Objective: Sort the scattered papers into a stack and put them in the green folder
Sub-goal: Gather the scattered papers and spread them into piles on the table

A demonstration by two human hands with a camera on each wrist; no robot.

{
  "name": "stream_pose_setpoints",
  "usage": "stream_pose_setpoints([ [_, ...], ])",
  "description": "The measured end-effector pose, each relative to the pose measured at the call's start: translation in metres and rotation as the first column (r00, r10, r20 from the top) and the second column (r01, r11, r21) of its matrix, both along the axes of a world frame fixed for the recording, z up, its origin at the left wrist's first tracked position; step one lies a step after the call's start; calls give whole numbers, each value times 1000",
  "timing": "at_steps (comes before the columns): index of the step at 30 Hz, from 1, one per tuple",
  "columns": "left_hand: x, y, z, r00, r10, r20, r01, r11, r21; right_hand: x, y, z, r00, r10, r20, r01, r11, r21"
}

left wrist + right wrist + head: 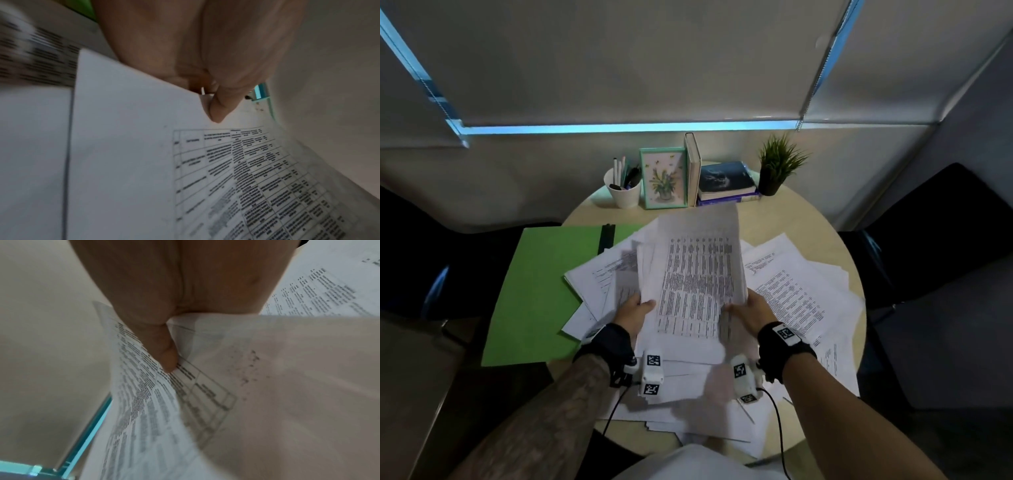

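Observation:
I hold a bundle of printed sheets point(698, 274) raised above the table, one hand on each side edge. My left hand point(638, 306) pinches the bundle's left edge, thumb point(221, 107) on the top sheet point(185, 178). My right hand point(748, 310) pinches the right edge, thumb point(164, 356) lying on the printed page point(144, 410). More loose papers point(801, 294) lie scattered under and around the bundle. The green folder point(541, 291) lies open at the left of the table, partly covered by papers; a sliver of the green folder point(87, 9) shows in the left wrist view.
At the back of the round table point(822, 229) stand a white pen cup point(625, 192), a framed flower picture point(663, 178), an upright book point(693, 168), stacked books point(727, 183) and a small potted plant point(777, 168). Dark chairs point(945, 219) flank the table.

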State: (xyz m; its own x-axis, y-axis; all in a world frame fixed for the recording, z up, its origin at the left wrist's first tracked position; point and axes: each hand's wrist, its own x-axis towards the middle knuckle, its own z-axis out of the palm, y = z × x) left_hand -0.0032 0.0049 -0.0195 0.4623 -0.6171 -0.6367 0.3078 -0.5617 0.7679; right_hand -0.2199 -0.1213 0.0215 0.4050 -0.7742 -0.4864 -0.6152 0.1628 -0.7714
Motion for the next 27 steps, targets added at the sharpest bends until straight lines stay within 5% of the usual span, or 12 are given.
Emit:
stream_pose_setpoints([
  [8,-2,-32,92,919,111,379,4,957,-290,18,-17,51,901,-181,394,259,954,-153],
  [27,-26,-25,82,909,239,343,-85,909,-408,26,2,47,844,-253,473,380,905,-193],
])
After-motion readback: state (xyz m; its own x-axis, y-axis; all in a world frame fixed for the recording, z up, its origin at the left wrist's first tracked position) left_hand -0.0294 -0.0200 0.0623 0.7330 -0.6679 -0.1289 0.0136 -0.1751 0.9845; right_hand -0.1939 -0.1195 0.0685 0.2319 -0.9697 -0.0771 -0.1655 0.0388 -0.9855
